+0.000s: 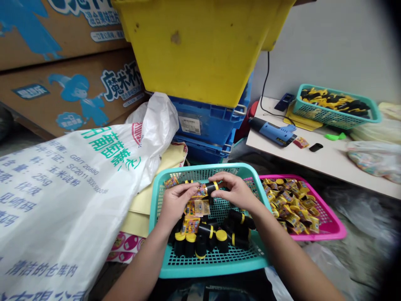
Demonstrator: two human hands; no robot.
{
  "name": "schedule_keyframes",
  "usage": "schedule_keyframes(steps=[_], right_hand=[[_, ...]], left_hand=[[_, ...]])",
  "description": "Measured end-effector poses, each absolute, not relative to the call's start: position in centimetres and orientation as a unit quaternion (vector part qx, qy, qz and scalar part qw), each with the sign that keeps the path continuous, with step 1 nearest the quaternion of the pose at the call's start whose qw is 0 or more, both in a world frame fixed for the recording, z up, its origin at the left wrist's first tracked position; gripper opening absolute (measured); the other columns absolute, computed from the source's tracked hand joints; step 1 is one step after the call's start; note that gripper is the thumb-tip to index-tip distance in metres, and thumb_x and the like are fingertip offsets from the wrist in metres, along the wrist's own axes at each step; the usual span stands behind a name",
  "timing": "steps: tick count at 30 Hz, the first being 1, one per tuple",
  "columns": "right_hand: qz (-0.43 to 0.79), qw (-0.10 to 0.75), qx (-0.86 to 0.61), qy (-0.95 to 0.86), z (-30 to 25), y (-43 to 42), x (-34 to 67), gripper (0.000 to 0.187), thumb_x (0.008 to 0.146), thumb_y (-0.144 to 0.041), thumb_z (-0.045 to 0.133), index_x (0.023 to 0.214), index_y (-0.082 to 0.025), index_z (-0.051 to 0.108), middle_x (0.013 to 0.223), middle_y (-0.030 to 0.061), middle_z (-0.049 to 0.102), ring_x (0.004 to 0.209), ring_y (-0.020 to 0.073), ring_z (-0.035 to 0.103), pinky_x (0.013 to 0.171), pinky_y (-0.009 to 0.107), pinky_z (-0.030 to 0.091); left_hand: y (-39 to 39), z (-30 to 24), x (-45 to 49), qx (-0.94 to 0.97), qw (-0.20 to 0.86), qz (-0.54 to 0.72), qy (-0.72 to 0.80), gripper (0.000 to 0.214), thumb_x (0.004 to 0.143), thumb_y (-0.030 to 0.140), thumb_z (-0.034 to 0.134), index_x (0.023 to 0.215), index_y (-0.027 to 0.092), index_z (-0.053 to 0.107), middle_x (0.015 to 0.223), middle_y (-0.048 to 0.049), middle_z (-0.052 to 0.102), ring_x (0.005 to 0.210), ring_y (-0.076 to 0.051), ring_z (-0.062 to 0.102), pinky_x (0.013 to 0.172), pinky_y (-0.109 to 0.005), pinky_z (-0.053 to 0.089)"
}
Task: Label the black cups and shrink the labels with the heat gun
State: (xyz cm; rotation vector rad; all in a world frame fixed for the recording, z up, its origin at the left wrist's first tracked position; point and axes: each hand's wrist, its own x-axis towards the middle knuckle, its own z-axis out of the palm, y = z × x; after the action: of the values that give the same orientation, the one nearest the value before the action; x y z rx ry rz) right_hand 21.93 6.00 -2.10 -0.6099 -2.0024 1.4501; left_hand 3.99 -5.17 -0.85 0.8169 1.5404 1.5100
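Note:
Over a turquoise plastic basket, both my hands meet around one small item. My left hand pinches a printed orange-yellow sleeve label between thumb and fingers. In my right hand, fingers and thumb grip a small black canister with a yellow cap, its end at the label's opening. How far the canister sits inside the label I cannot tell. Below, the basket holds several more black canisters with yellow caps, and some loose printed labels lie on them.
A pink basket of canisters in labels stands at the right. On the white table are a blue heat gun and another turquoise basket. Yellow and blue crates rise ahead; a white sack lies left.

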Motion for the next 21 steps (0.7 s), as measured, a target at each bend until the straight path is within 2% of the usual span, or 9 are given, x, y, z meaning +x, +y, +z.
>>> schedule_keyframes(steps=[3, 5, 9, 11, 13, 15, 17, 19, 21], right_hand=[[0.536, 0.297, -0.251, -0.749, -2.4, 5.4, 21.4, 0.053, 0.07, -0.042, 0.082, 0.114, -0.021, 0.062, 0.106, 0.0071, 0.062, 0.086, 0.0164, 0.061, 0.08, 0.033, 0.052], [0.544, 0.303, -0.245, -0.743, -2.7, 5.0, 21.1, 0.052, 0.068, -0.041, 0.084, 0.111, -0.02, 0.062, 0.102, 0.0062, 0.062, 0.082, 0.0152, 0.059, 0.078, 0.031, 0.051], [0.673, 0.3, -0.211, -0.642, -3.2, 4.4, 20.5, 0.047, 0.079, -0.048, 0.075, 0.113, -0.019, 0.059, 0.1, 0.0052, 0.059, 0.076, 0.0114, 0.056, 0.071, 0.025, 0.049], [0.75, 0.265, -0.192, -0.575, -3.3, 4.1, 20.2, 0.048, 0.085, -0.052, 0.067, 0.12, -0.021, 0.055, 0.109, 0.0064, 0.056, 0.08, 0.0108, 0.057, 0.07, 0.023, 0.049], [0.81, 0.208, -0.162, -0.523, -3.4, 3.8, 19.9, 0.052, 0.086, -0.055, 0.065, 0.123, -0.022, 0.053, 0.11, 0.0064, 0.055, 0.083, 0.0114, 0.058, 0.068, 0.022, 0.049], [0.84, 0.178, -0.134, -0.494, -3.6, 3.4, 19.5, 0.05, 0.085, -0.056, 0.066, 0.118, -0.021, 0.053, 0.101, 0.0043, 0.056, 0.077, 0.0105, 0.058, 0.065, 0.022, 0.05], [0.833, 0.202, -0.132, -0.498, -3.8, 3.1, 19.2, 0.043, 0.085, -0.052, 0.068, 0.11, -0.02, 0.055, 0.096, 0.0025, 0.056, 0.073, 0.0086, 0.058, 0.065, 0.021, 0.05], [0.821, 0.223, -0.138, -0.506, -3.9, 3.0, 19.0, 0.04, 0.084, -0.048, 0.071, 0.105, -0.018, 0.056, 0.098, 0.0028, 0.057, 0.075, 0.0086, 0.059, 0.068, 0.021, 0.05], [0.83, 0.219, -0.135, -0.494, -3.9, 3.2, 19.1, 0.045, 0.083, -0.054, 0.07, 0.107, -0.018, 0.056, 0.097, 0.0037, 0.058, 0.077, 0.0099, 0.059, 0.07, 0.022, 0.051]], left_hand=[[-5.2, -0.5, 4.3, 0.316, 0.455, 0.587, 0.59, 0.022, 0.066, 0.032, 0.08, 0.086, 0.021, 0.078, 0.086, -0.0046, 0.078, 0.079, -0.02, 0.073, 0.074, -0.03, 0.059], [-5.2, -0.5, 4.5, 0.317, 0.486, 0.578, 0.574, 0.03, 0.063, 0.03, 0.083, 0.091, 0.02, 0.077, 0.088, -0.0046, 0.078, 0.077, -0.018, 0.072, 0.071, -0.028, 0.058], [-5.3, -0.8, 4.5, 0.302, 0.527, 0.585, 0.537, 0.038, 0.059, 0.028, 0.087, 0.094, 0.018, 0.074, 0.083, -0.0029, 0.076, 0.071, -0.014, 0.069, 0.068, -0.024, 0.057], [-5.3, -0.8, 4.6, 0.288, 0.545, 0.595, 0.517, 0.039, 0.057, 0.027, 0.088, 0.092, 0.018, 0.074, 0.08, -0.0017, 0.075, 0.068, -0.014, 0.069, 0.066, -0.024, 0.056], [-5.3, -0.8, 4.8, 0.279, 0.554, 0.604, 0.501, 0.037, 0.055, 0.025, 0.089, 0.088, 0.017, 0.073, 0.08, -0.001, 0.075, 0.065, -0.013, 0.068, 0.064, -0.024, 0.056], [-5.3, -0.8, 5.0, 0.274, 0.56, 0.607, 0.492, 0.036, 0.054, 0.024, 0.089, 0.086, 0.017, 0.073, 0.078, -0.0001, 0.074, 0.059, -0.011, 0.066, 0.06, -0.023, 0.055], [-5.4, -0.8, 5.3, 0.276, 0.564, 0.602, 0.493, 0.036, 0.055, 0.024, 0.089, 0.087, 0.017, 0.073, 0.078, 0.0001, 0.073, 0.055, -0.01, 0.064, 0.058, -0.023, 0.054], [-5.4, -0.9, 5.5, 0.281, 0.566, 0.596, 0.496, 0.036, 0.056, 0.025, 0.089, 0.088, 0.017, 0.072, 0.086, -0.0014, 0.074, 0.056, -0.009, 0.063, 0.058, -0.022, 0.054], [-5.4, -1.0, 5.6, 0.285, 0.566, 0.598, 0.491, 0.037, 0.058, 0.028, 0.088, 0.089, 0.017, 0.071, 0.095, -0.003, 0.073, 0.061, -0.009, 0.064, 0.061, -0.023, 0.054]])
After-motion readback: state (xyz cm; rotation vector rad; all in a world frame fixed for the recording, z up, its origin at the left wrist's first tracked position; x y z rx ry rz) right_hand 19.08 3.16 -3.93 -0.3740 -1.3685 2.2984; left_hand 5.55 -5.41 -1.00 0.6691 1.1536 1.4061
